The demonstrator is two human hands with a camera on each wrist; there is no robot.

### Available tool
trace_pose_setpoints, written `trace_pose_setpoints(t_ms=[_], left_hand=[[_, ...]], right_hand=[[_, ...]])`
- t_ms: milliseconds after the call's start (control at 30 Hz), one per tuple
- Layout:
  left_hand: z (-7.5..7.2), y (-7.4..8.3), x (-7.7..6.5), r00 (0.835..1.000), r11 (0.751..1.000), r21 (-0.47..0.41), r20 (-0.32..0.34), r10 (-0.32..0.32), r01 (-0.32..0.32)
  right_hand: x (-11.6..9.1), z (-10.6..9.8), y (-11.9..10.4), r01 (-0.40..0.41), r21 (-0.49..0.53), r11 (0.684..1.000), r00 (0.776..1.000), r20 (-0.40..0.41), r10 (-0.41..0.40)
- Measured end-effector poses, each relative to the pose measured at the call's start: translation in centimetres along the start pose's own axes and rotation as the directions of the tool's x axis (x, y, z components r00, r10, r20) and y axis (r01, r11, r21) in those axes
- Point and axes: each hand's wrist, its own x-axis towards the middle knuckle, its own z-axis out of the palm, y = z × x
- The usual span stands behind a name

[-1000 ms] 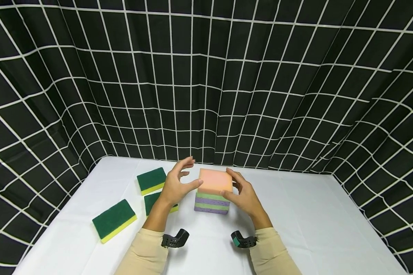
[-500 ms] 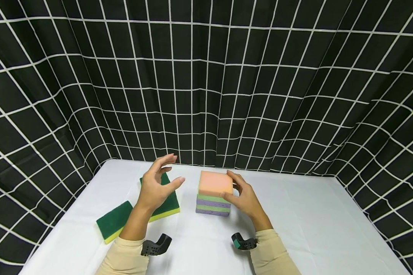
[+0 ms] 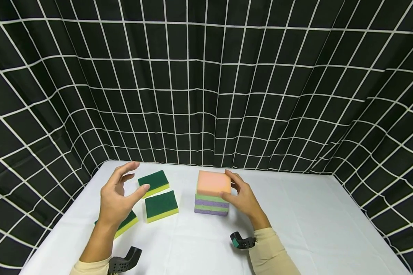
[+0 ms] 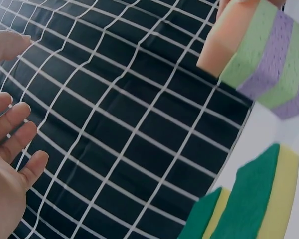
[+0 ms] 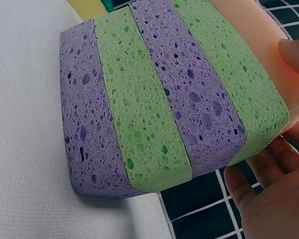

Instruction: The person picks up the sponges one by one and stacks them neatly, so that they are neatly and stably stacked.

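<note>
A stack of sponges (image 3: 210, 209), green and purple layers in turn, stands on the white table. On top lies a peach-orange sponge (image 3: 213, 182). My right hand (image 3: 243, 196) grips its right side, thumb on the near face and fingers at the back; in the right wrist view the thumb (image 5: 294, 56) lies against the peach foam. To the left, my left hand (image 3: 115, 202) hovers with fingers spread and nothing in it. Beneath it is a green-and-yellow scouring sponge (image 3: 126, 225), partly hidden by the wrist. Two more, a back sponge (image 3: 155, 181) and a front sponge (image 3: 161, 205), lie beside it.
The white tablecloth (image 3: 296, 221) covers the table. Behind and on both sides hangs a black curtain (image 3: 199, 95) with a white grid. Each wrist wears a black camera mount, the left mount (image 3: 125, 261) and the right mount (image 3: 242, 241).
My left hand has moved away from the stack, leftward across the scouring sponges, leaving two of them uncovered. My right hand has stayed on the peach-orange sponge.
</note>
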Motion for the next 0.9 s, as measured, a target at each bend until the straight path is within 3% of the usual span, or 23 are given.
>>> trace_pose_setpoints(t_ms=[133, 500, 567, 700, 900], left_hand=[[-1.2, 0.2, -0.5, 1.0, 0.999, 0.045, -0.022, -0.008, 0.009], [-4.6, -0.7, -3.0, 0.983, 0.966, 0.207, -0.123, -0.133, 0.156], [-5.1, -0.8, -3.6, 0.974, 0.95, 0.242, -0.158, -0.161, 0.196], [-5.9, -1.2, -4.7, 0.94, 0.901, 0.295, -0.222, -0.26, 0.319], [-6.6, -1.4, -6.1, 0.893, 0.84, 0.323, -0.266, -0.362, 0.436]], right_hand=[[0.1, 0.1, -0.1, -0.002, -0.002, 1.0, 1.0, -0.002, 0.002], [0.1, 0.2, 0.0, 0.005, -0.011, 1.0, 1.0, -0.002, -0.005], [0.2, 0.2, 0.0, 0.004, -0.016, 1.0, 1.0, -0.004, -0.004], [0.1, 0.1, -0.1, -0.006, -0.016, 1.0, 1.0, -0.004, 0.006], [-0.1, 0.1, -0.1, -0.009, -0.009, 1.0, 1.0, 0.0, 0.009]])
